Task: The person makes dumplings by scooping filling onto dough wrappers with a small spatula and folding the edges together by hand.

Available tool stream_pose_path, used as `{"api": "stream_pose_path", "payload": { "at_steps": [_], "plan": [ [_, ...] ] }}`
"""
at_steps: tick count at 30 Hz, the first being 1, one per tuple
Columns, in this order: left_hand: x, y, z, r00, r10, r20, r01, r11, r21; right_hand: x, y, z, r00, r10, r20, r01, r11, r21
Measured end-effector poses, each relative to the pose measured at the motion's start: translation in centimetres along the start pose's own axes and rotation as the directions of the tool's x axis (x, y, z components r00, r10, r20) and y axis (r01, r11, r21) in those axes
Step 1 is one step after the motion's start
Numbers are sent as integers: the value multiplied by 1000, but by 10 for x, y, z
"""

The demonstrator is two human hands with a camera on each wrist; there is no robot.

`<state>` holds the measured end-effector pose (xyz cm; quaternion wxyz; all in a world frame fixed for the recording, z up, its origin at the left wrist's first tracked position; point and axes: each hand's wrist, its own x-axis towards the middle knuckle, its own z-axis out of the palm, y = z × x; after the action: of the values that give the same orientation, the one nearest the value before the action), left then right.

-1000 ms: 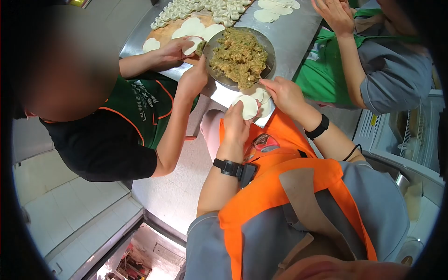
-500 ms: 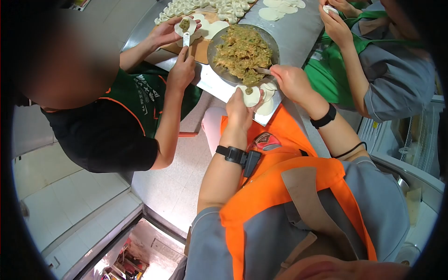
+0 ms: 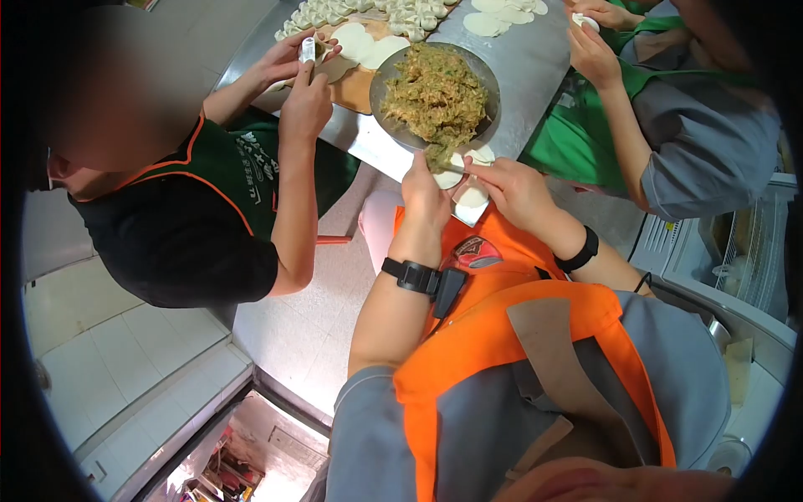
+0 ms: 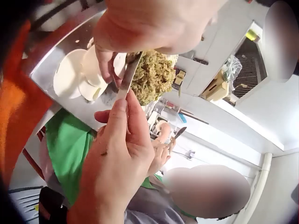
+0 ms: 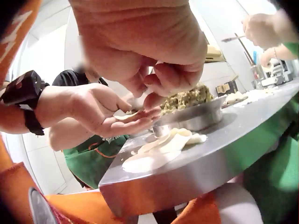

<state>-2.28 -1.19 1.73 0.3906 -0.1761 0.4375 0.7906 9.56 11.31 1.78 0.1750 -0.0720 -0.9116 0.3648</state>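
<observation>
My left hand (image 3: 425, 199) holds a round dumpling wrapper (image 3: 450, 178) on its upturned fingers, the thumb at the wrapper's edge. In the right wrist view that wrapper (image 5: 127, 115) curves slightly in the palm. My right hand (image 3: 520, 194) grips a narrow flat filling spatula (image 4: 128, 81) by its end. On the spatula's tip a lump of green-brown filling (image 3: 438, 157) lies over the wrapper and covers part of it. Just beyond stands a metal bowl (image 3: 493, 105) heaped with the same filling (image 3: 435, 92).
Loose wrappers (image 5: 152, 156) lie overlapping at the corner of the steel table (image 3: 535, 63). Folded dumplings (image 3: 335, 17) crowd a wooden board (image 3: 351, 94) at the back. A person in a dark apron (image 3: 259, 167) works at left, another in a green apron (image 3: 556, 138) at right.
The spatula has come from the bowl to the wrapper with a lump of filling. The wrapper was bare at first, then bore a small dab. The person at left has begun folding their wrapper.
</observation>
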Motion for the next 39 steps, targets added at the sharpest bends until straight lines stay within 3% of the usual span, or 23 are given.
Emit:
{"api": "stream_pose_path", "payload": {
  "at_steps": [2, 3, 6, 12, 15, 17, 19, 22, 27, 30, 33, 36, 39],
  "plan": [
    [-4, 5, -7, 1000, 1, -4, -1, 1000, -9, 1, -5, -10, 994, -6, 106, 16, 996, -91],
    [-7, 6, -13, 1000, -1, -4, 0, 1000, -31, 3, -9, -13, 998, -19, 68, 18, 1000, 18],
    [-19, 10, -18, 1000, 15, -1, -15, 1000, -24, 9, -16, -21, 998, -41, -49, 42, 999, 33],
    [-24, 29, -8, 995, 37, 91, -51, 988, 149, 26, -21, -22, 985, -170, -23, 171, 985, 36],
    [-22, 37, -2, 992, 32, 124, -63, 966, 251, 35, -2, -20, 984, -174, -29, 169, 977, -128],
    [-17, 38, 0, 994, 56, 92, -80, 954, 288, 41, 7, -24, 990, -71, -118, 41, 971, -237],
    [-14, 39, 1, 994, 74, 77, -88, 975, 204, 45, 6, -29, 989, -8, -149, -37, 954, -298],
    [-9, 32, 0, 990, 134, 40, -137, 986, 94, 35, -9, -28, 987, -94, -132, 87, 995, -52],
    [-13, 28, 5, 974, 178, 140, -169, 983, -72, 21, -29, -21, 992, -98, -83, 88, 989, -117],
    [-17, 27, 7, 977, 175, 126, -157, 978, -138, 20, -34, -24, 988, -114, -106, 108, 992, -62],
    [-16, 25, 4, 973, 173, 154, -145, 973, -180, 20, -33, -25, 970, -148, -195, 114, 978, -174],
    [-22, 26, 7, 972, 185, 147, -165, 976, -141, 16, -27, -26, 985, -165, -59, 155, 978, -138],
    [-26, 29, 6, 972, 172, 158, -154, 981, -119, 14, -36, -21, 987, -60, -150, 78, 990, 116]
  ]
}}
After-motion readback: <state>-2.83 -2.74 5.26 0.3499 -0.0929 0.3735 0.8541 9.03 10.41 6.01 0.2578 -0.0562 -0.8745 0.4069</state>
